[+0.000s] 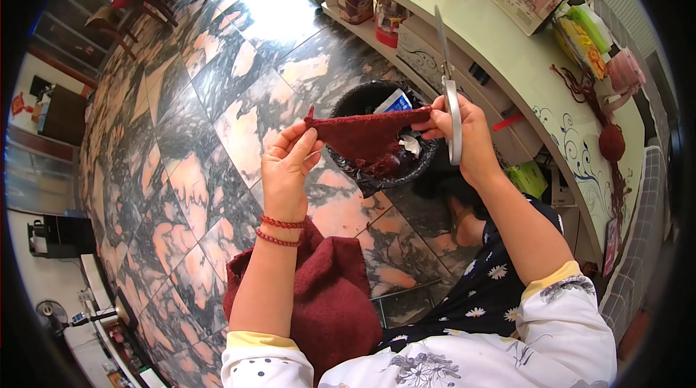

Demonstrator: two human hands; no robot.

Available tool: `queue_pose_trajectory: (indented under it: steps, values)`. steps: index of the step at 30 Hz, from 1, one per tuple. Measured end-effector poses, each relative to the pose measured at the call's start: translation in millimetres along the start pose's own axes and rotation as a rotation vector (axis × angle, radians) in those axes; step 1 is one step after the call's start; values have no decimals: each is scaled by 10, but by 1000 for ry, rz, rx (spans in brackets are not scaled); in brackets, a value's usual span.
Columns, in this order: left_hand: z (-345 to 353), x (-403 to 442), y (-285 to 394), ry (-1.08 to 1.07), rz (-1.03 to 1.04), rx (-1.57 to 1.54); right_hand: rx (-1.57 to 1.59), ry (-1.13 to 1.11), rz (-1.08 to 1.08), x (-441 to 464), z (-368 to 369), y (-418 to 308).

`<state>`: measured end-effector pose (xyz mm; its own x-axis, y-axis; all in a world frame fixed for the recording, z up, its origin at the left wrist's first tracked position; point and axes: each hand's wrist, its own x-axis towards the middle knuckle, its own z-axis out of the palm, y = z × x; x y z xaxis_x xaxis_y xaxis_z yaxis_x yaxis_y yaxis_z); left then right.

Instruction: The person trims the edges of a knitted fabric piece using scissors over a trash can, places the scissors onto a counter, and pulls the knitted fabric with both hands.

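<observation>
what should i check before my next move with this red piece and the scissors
1. Left hand pinching one end of the red piece: ok
2. Right hand holding the other end: ok
3. Scissors in the right hand, blades pointing away from the body: ok
4. Blades fully closed: cannot tell
5. Larger red cloth on the lap, apart from the scissors: ok
6. Right hand free of other things: not ok, it holds both
</observation>
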<state>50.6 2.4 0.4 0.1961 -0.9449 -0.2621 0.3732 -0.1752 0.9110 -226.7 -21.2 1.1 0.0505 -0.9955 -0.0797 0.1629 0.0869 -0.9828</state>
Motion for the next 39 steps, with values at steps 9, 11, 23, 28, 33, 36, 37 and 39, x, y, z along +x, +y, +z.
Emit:
queue_pose_trajectory:
  steps: [9, 11, 23, 28, 33, 36, 37, 39]
  values:
    - [159, -107, -79, -172, -47, 164, -104, -38, 10, -30, 172, 11]
    - [234, -159, -108, -210, -52, 213, -74, -68, 29, -51, 271, -6]
    - [319, -210, -223, -332, -58, 338, -357, -116, -145, -5, 455, 55]
    - [336, -238, -237, -319, -118, 333, -391, -65, -203, 16, 435, 62]
    - [343, -255, -225, -302, -114, 333, -273, -42, -127, 63, 410, 152]
    - [353, -272, -215, -292, -120, 339, -218, -41, -121, 63, 396, 131]
    - [355, -276, -214, -292, -129, 324, -208, -42, -121, 60, 391, 118]
    - [364, -280, -205, -278, -140, 284, -260, -45, -127, 46, 383, 118]
